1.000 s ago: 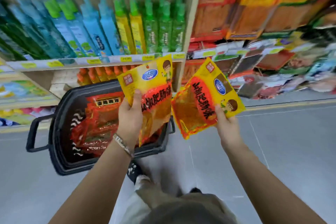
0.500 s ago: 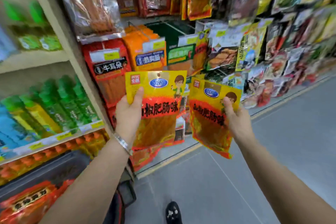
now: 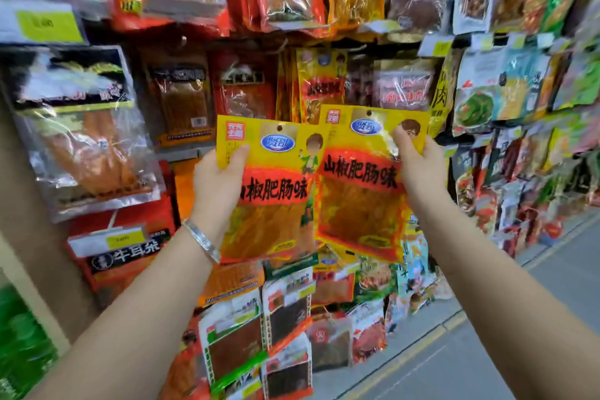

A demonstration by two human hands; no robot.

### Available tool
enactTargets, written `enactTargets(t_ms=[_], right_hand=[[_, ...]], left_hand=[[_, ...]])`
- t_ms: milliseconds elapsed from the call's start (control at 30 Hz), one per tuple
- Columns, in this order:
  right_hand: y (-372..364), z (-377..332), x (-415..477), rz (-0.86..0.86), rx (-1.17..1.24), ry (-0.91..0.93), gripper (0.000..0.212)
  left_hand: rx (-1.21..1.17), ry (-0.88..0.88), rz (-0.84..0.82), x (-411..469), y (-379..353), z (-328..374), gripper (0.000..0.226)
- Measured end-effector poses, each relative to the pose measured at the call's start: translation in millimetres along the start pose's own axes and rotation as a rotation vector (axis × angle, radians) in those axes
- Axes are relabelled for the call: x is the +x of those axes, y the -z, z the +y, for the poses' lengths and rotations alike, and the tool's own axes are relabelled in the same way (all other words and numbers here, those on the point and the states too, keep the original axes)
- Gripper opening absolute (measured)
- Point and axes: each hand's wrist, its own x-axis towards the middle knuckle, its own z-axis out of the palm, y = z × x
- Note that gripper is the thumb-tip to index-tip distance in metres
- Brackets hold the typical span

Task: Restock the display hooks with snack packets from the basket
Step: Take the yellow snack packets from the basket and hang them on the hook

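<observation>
Our fingers [image 3: 239,153] clamped a yellow snack packet [image 3: 276,204] in the left hand [image 3: 216,185], its twin [image 3: 360,201] in the right hand [image 3: 422,172], just below matching hung packets [image 3: 321,84]. With neither hand free, we feared fumbling and dropping one.

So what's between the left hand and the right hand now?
Head view: only what they hold. The left hand grips the left yellow snack packet, the right hand the right yellow snack packet; their inner edges overlap.

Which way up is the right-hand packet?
Upright: the packet has its hang hole on top; the right hand pinches its upper corner.
</observation>
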Motion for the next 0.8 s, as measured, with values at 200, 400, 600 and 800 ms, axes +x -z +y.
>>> enactTargets(t_ms=[200, 400, 600, 800], right_hand=[[-22, 6, 101, -0.134, 0.126, -0.051, 0.016], [-37, 17, 188, -0.204, 0.278, -0.060, 0.019], [-56, 24, 250, -0.343, 0.354, -0.037, 0.016], [-66, 41, 272, -0.480, 0.403, -0.094, 0.010]], left_hand=[[-0.054, 0.025, 0.074, 50, -50, 10, 0.032], [-0.171, 0.068, 0.078, 76, -114, 21, 0.020], [-0.239, 0.034, 0.126, 93, -162, 25, 0.017], [-0.199, 0.022, 0.147, 99, -183, 20, 0.019]])
